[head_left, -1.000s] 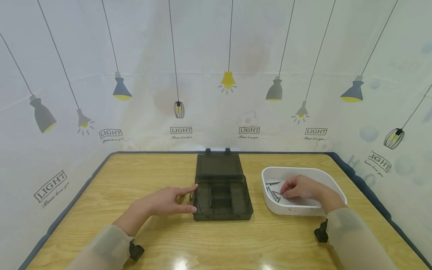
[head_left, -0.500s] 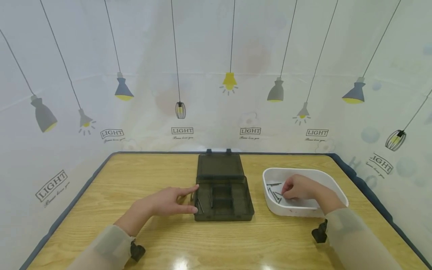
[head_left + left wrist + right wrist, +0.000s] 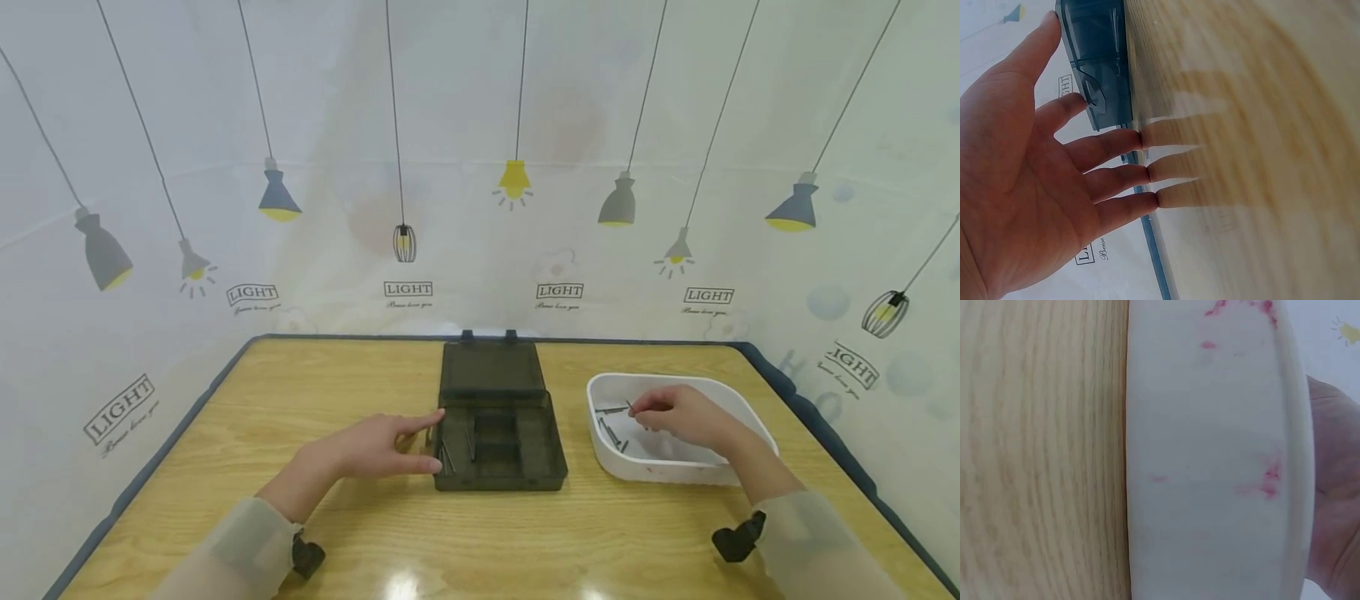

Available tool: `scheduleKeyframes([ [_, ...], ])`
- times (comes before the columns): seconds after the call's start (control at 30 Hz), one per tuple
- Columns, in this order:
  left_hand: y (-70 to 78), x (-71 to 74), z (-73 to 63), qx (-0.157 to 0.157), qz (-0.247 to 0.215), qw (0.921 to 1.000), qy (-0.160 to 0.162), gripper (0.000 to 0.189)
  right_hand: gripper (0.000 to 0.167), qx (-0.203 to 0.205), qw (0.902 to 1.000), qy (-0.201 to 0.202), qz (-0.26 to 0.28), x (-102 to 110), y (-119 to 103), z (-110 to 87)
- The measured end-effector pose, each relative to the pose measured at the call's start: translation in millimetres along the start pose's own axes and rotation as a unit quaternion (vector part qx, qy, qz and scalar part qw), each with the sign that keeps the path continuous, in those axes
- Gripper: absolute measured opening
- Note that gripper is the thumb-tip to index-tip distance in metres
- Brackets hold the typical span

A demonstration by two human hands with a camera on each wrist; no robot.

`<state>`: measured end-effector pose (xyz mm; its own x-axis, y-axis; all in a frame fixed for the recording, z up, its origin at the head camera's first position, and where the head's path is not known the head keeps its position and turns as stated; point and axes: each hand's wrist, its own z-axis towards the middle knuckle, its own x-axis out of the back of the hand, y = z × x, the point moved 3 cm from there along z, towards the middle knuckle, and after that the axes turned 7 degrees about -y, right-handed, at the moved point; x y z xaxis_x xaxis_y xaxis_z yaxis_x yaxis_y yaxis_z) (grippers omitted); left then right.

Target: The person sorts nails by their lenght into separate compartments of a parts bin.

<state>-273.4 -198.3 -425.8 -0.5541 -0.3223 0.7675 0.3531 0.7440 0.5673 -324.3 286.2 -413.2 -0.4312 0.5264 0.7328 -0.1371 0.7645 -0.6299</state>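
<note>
A dark see-through organizer box [image 3: 501,482] lies with its lid [image 3: 491,367] folded back. Several thin grey nail-like pieces [image 3: 447,457] rest in its left compartments. At its left side, my left hand [image 3: 360,448] is spread, forefinger and thumb touching the edge; the left wrist view shows its other fingers [image 3: 1113,147] straight, with tips at the table. My right hand [image 3: 686,418] is over the white bin [image 3: 675,472], pinching one thin nail-like piece [image 3: 630,407] whose end shows past the fingertips. Several more such pieces [image 3: 611,433] lie in the bin's left end.
The wooden table [image 3: 480,542] ends at a dark edge before a wall sheet [image 3: 480,250] printed with lamps. In the right wrist view, the bin's outer wall [image 3: 1210,425], marked with red smears, hides most of the right hand.
My right hand has lifted a little from among the pieces in the bin, one piece now showing at its fingertips. The left hand stays at the organizer box.
</note>
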Motion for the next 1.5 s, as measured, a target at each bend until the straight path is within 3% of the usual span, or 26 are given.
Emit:
scheduleKeyframes([
  [0.33,-0.6,-0.3,1.9,-0.002,-0.009,0.9999,-0.005,0.091,0.036,0.021,0.9970,0.000,0.075,-4,-10,-10.4],
  [0.57,-0.3,-0.4,0.6,-0.002,-0.011,0.9999,-0.002,0.090,0.039,0.083,0.9853,-0.003,0.150,-4,-30,-14.6],
  [0.77,-1.2,-0.5,0.1,0.001,-0.011,0.9999,-0.002,0.091,0.039,0.104,0.9760,0.001,0.192,-10,-55,-13.3],
  [1.2,-0.3,-0.5,1.0,0.003,-0.005,1.0000,-0.005,0.090,0.036,0.108,0.9749,0.000,0.194,-36,-106,6.6],
  [1.5,-0.3,0.2,-0.3,0.005,-0.001,1.0000,0.000,0.090,0.026,0.112,0.9704,-0.029,0.212,-67,-135,26.1],
])
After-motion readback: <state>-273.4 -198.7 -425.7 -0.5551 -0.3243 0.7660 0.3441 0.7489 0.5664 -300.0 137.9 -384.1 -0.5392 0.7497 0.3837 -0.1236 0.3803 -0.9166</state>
